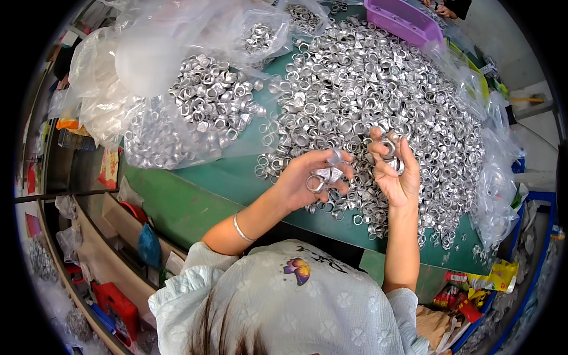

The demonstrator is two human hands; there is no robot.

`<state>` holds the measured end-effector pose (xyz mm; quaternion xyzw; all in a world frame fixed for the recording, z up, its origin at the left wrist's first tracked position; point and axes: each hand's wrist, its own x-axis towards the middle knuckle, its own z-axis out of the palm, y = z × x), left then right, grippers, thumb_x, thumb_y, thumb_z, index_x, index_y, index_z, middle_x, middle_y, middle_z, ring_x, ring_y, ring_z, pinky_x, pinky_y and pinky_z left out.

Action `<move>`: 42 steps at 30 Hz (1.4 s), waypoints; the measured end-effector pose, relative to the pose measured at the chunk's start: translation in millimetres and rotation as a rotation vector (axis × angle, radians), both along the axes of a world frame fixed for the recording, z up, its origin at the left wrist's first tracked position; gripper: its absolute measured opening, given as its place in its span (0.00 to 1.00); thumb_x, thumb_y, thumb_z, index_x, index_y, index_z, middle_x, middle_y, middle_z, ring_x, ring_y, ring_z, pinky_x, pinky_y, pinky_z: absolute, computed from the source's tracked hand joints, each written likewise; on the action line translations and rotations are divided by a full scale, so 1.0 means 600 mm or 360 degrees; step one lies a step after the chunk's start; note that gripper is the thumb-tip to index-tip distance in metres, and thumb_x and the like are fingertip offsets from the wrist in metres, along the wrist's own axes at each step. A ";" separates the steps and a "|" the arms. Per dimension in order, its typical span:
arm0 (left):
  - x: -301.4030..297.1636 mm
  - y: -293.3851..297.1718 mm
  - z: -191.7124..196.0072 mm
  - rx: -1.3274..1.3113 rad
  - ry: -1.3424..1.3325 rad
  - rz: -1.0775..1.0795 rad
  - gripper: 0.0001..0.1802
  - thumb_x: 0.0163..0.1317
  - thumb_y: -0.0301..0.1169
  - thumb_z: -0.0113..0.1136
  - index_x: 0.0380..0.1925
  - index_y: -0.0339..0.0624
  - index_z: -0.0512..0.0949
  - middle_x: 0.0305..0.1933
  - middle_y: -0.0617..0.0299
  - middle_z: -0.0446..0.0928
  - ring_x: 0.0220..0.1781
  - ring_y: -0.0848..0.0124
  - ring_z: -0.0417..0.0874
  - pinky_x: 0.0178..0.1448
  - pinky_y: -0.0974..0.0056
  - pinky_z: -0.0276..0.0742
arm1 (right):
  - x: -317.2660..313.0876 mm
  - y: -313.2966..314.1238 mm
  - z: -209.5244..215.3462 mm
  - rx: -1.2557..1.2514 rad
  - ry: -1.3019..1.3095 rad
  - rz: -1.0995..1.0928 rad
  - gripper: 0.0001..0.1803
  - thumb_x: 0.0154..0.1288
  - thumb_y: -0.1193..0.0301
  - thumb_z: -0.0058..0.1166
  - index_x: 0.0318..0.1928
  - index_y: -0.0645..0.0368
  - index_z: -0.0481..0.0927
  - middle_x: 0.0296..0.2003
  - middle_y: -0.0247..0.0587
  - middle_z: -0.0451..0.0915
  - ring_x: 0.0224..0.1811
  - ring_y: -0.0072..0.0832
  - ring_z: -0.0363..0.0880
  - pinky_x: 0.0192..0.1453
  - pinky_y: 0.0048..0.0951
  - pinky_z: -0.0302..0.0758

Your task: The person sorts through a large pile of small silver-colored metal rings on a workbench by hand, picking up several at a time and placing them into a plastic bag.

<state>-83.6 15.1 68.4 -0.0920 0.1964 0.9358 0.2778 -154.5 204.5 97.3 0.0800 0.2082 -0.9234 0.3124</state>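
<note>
A wide heap of silver metal rings (pixel 331 77) covers much of the green table. Over its near edge, my left hand (pixel 302 176) is turned partly palm up, with several rings (pixel 316 182) held among its curled fingers. To its right, my right hand (pixel 397 171) is raised above the heap, fingers bent and gripping a few rings (pixel 389 148) near the fingertips. The hands are apart from each other. Rings in the palms are partly covered by the fingers.
At the left, a clear plastic bag (pixel 100 89) lies open with more rings (pixel 207 94) spilling from it. A purple basket (pixel 402 21) stands at the far right beyond the heap. Crumpled clear plastic (pixel 494 195) lines the table's right edge. A blue-edged bin (pixel 523 260) stands at lower right.
</note>
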 end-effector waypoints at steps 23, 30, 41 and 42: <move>0.019 -0.061 0.019 -0.0023 -0.0185 0.0813 0.16 0.64 0.33 0.49 0.50 0.39 0.70 0.37 0.57 0.72 0.33 0.72 0.74 0.18 0.77 0.64 | -0.066 -0.039 0.001 0.2524 0.2069 -0.0165 0.10 0.51 0.74 0.61 0.34 0.67 0.79 0.32 0.44 0.78 0.36 0.37 0.77 0.37 0.33 0.71; 0.007 -0.102 0.038 -0.0048 -0.0133 0.1110 0.22 0.64 0.34 0.47 0.57 0.39 0.65 0.46 0.54 0.71 0.38 0.67 0.74 0.25 0.75 0.70 | -0.068 -0.027 0.022 0.1328 0.0834 0.0346 0.07 0.61 0.72 0.55 0.37 0.61 0.75 0.19 0.31 0.72 0.16 0.14 0.67 0.14 0.14 0.57; -0.030 -0.132 0.068 -0.0049 0.0017 0.2377 0.14 0.65 0.31 0.48 0.48 0.39 0.64 0.40 0.59 0.70 0.42 0.71 0.74 0.45 0.67 0.73 | -0.053 -0.285 0.036 0.0733 0.0579 0.0903 0.11 0.65 0.66 0.50 0.41 0.59 0.71 0.40 0.46 0.79 0.27 0.28 0.77 0.22 0.22 0.71; -0.043 -0.159 0.076 -0.0211 0.0233 0.2531 0.22 0.64 0.28 0.48 0.56 0.34 0.60 0.51 0.53 0.68 0.53 0.66 0.71 0.59 0.64 0.67 | -0.058 -0.328 0.037 0.0595 0.0504 0.0871 0.13 0.66 0.64 0.48 0.45 0.61 0.71 0.44 0.47 0.77 0.35 0.31 0.76 0.37 0.29 0.72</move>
